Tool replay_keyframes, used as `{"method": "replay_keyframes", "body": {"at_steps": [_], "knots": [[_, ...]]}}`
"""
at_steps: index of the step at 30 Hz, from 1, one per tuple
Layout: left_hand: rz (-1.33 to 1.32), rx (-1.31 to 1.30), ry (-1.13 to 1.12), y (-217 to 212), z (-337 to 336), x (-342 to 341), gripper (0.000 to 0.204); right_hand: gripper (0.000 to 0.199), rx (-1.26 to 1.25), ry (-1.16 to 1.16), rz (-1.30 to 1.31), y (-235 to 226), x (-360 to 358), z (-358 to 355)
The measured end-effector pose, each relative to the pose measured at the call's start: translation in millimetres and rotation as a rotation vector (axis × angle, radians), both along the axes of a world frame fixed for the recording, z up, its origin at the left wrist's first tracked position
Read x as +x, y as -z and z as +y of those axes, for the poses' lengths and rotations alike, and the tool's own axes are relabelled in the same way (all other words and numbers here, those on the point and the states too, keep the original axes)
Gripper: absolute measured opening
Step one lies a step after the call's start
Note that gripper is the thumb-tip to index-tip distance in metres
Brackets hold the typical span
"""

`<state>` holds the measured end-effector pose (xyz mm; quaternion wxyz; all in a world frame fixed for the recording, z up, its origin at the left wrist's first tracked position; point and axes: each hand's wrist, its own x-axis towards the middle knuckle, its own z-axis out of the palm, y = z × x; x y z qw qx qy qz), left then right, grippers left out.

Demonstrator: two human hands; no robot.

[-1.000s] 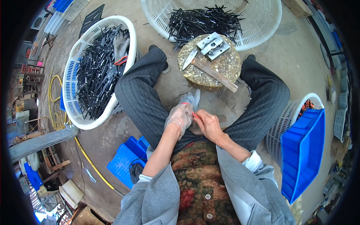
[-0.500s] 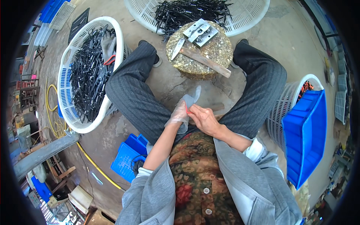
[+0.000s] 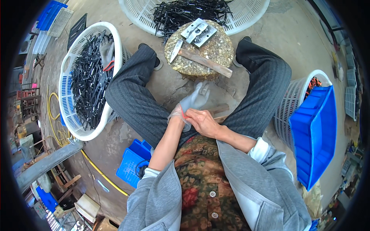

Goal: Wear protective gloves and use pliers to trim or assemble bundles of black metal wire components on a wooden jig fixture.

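Observation:
My left hand (image 3: 194, 98) wears a pale grey work glove over a clear plastic glove, whose crinkled edge shows around the wrist. Its fingers are stretched forward and apart, holding nothing. The bare fingers of my right hand (image 3: 205, 123) are closed on the red-edged cuff (image 3: 183, 112) of that work glove, at the left wrist. Ahead of both hands, a hammer (image 3: 206, 62) lies on a round, rough speckled block (image 3: 221, 52), its metal head to the left. Behind the hammer on the same block rests a metal fixture (image 3: 199, 33).
At left, a white basket (image 3: 66, 98) holds black strips with another grey glove (image 3: 106, 54) on top. A wide white basket (image 3: 250, 19) of black strips stands beyond the block. At right, a blue bin (image 3: 314, 134) leans against a white basket (image 3: 283, 111). A blue crate (image 3: 129, 167) sits near my left elbow.
The work glove has come further onto my left hand, and its fingers now extend and spread forward. My right hand has shifted slightly left and toward me, still gripping the cuff.

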<state>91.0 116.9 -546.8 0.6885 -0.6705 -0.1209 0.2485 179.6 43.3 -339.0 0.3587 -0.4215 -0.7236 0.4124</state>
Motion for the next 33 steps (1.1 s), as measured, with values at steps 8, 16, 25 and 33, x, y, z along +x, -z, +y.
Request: {"method": "replay_keyframes", "body": {"at_steps": [8,16,25,33], "knots": [[1.271,1.359,0.308,-93.7,-5.3,-1.7,0.063,0.008,-0.015,-0.08,0.041,0.8,-6.5,-2.2],[1.448,1.393,0.273,-85.3,-17.8,-8.0,0.059,0.007,-0.063,-0.14,0.108,-2.5,-11.3,-2.8],[1.245,1.111,0.473,-124.4,-4.3,-3.3,0.049,0.007,-0.162,-0.173,0.172,-6.0,-5.2,-0.4],[1.449,1.167,0.618,-89.5,-10.7,-5.7,0.038,0.008,-0.192,-0.052,0.095,-5.7,7.5,-8.1]]}}
